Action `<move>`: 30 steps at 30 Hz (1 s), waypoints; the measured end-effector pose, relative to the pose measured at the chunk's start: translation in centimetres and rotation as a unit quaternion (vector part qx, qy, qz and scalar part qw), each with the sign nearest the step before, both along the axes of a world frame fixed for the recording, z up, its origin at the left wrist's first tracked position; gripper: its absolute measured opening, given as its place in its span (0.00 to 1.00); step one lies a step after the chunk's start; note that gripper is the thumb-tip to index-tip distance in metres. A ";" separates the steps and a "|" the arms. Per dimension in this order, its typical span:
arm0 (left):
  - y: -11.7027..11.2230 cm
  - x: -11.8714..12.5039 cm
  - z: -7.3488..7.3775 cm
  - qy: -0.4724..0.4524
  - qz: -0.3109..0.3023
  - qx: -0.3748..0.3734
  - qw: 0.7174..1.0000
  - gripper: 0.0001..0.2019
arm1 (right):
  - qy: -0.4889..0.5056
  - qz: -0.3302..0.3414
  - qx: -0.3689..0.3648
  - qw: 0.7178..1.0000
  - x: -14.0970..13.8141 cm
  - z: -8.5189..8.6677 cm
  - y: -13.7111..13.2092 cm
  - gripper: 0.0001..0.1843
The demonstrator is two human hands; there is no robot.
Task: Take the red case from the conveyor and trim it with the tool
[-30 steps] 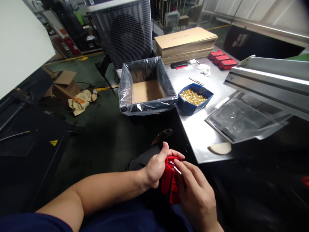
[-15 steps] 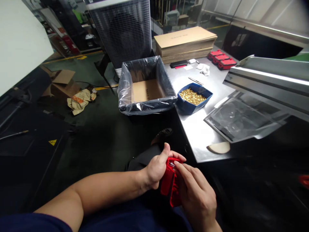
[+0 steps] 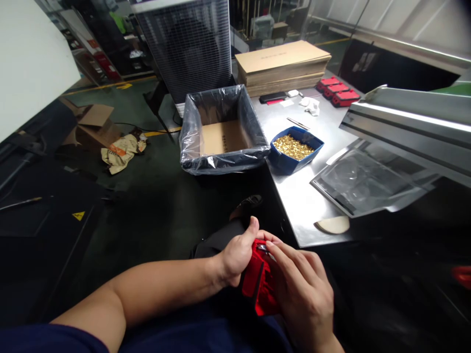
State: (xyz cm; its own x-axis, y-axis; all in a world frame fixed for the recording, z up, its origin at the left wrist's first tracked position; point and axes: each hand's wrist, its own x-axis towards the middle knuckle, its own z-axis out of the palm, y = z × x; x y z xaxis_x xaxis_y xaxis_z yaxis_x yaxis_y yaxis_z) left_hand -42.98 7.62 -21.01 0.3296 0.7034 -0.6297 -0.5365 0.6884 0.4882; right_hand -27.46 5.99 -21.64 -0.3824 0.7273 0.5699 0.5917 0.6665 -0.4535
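Observation:
In the head view, my left hand grips a red plastic part low in front of my body, its thumb pointing up. The part is hollow, with a slot down its face. A small shiny metal piece lies at the part's upper end. My right hand is closed against the part's right side, with its fingertips at the metal piece. The palm of that hand and the part's far side are hidden.
Right of me stands a metal table bearing a blue bin of small brass-coloured pieces. Beside it is a plastic-lined crate with cardboard inside. Farther back are stacked cardboard and red-and-black parts. A metal machine frame juts in.
The red part has tilted a little, its lower end swinging left. My right fingers have shifted slightly over the metal piece, and that hand has rolled a little to the right.

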 end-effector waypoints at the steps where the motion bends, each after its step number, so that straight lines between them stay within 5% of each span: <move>1: 0.0 0.0 0.0 -0.001 -0.001 -0.003 1.000 0.39 | -0.002 0.003 0.002 1.000 0.0 0.0 0.0 0.26; 6: 0.1 0.0 0.0 0.002 -0.006 -0.009 1.000 0.40 | 0.014 0.002 0.018 1.000 0.0 0.0 0.0 0.23; 12: 0.3 -0.2 0.2 -0.036 0.003 -0.041 0.999 0.38 | 0.111 -0.108 -0.032 0.987 0.2 -0.7 0.1 0.19; 15: 0.3 -0.6 0.2 -0.032 0.026 -0.036 0.999 0.32 | 0.119 -0.203 -0.091 0.968 1.4 -3.6 2.1 0.16; 18: 0.2 -1.2 0.2 -0.001 0.064 -0.038 0.997 0.26 | 0.051 -0.300 -0.145 0.942 3.3 -8.1 5.2 0.28; 23: 0.0 -1.7 0.0 0.031 0.088 -0.048 0.994 0.37 | 0.005 -0.359 -0.184 0.915 5.7 -13.4 8.8 0.34; 26: -0.1 -1.7 -0.3 0.023 0.097 -0.060 0.993 0.42 | 0.009 -0.380 -0.209 0.901 5.8 -13.7 9.3 0.34; 30: 0.1 -1.4 -0.4 0.005 0.116 -0.070 0.991 0.35 | 0.066 -0.365 -0.217 0.903 4.9 -11.9 8.0 0.40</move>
State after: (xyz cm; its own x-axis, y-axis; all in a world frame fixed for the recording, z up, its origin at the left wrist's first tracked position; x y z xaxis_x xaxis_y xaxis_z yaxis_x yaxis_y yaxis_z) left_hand -44.38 7.76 -21.44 0.1626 0.6648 -0.7291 -0.6842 0.6084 0.4022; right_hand -22.57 14.00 -33.52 0.3399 0.9239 0.1754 0.7225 -0.1372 -0.6776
